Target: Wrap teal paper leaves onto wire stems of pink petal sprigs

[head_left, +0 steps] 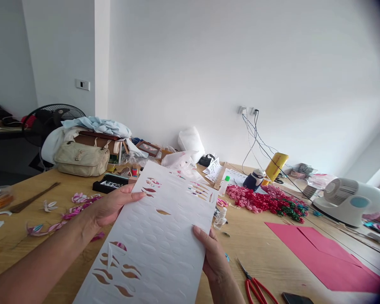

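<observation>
A long white sheet [164, 245] with rows of leaf-shaped cuts is held tilted above the wooden table. Some cuts are open holes, at its upper end and lower left; the middle ones still carry their white pieces. My left hand [115, 204] grips the sheet's left edge, thumb on top near the upper holes. On the right edge, my right hand [210, 249] pinches the sheet with the thumb on top and the fingers underneath. Red-handled scissors [256, 287] lie on the table to the right of my right hand.
Pink petal pieces [77, 210] lie left of the sheet. Red and pink flower strands [266, 200], a small clear bottle [221, 217], pink paper [323, 257], a dark phone [296, 298] and a white fan [348, 200] are on the right. A beige bag [81, 158] stands at the back left.
</observation>
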